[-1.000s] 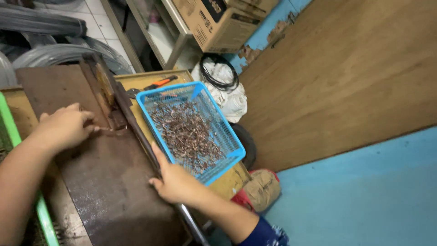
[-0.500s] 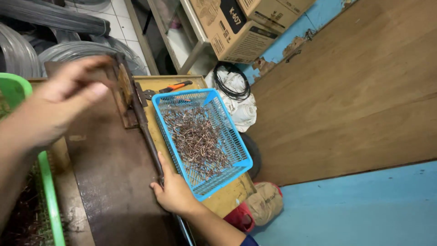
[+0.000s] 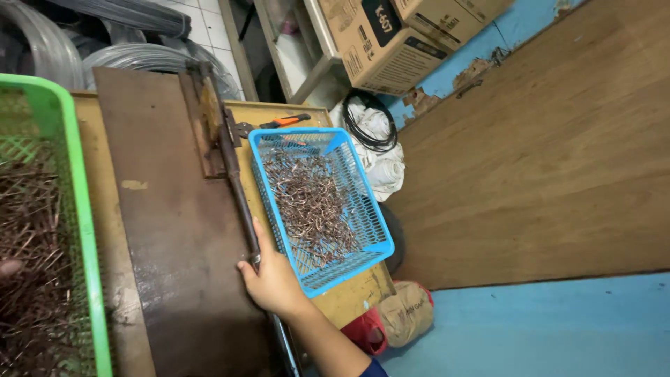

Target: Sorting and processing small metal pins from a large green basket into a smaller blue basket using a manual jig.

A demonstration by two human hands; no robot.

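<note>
Bench [image 3: 352, 297]: yellow top, carried a dark metal plate [image 3: 174, 230].
Green basket [image 3: 73, 209]: far left, full of brown wire bits.
Blue basket [image 3: 317, 202]: beside the lever, holding bent wire pieces.
Lever [image 3: 237, 195]: along the plate's edge.
Right hand [image 3: 272, 279]: grip clamped on the lever.
Left hand [image 3: 8, 267]: barely visible in the green basket; grip unclear.

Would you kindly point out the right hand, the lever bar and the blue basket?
right hand [image 3: 273, 281]: head view, on the back of the hand.
lever bar [image 3: 237, 185]: head view, midway along the dark shaft.
blue basket [image 3: 380, 246]: head view, on the near right corner of the rim.
</note>
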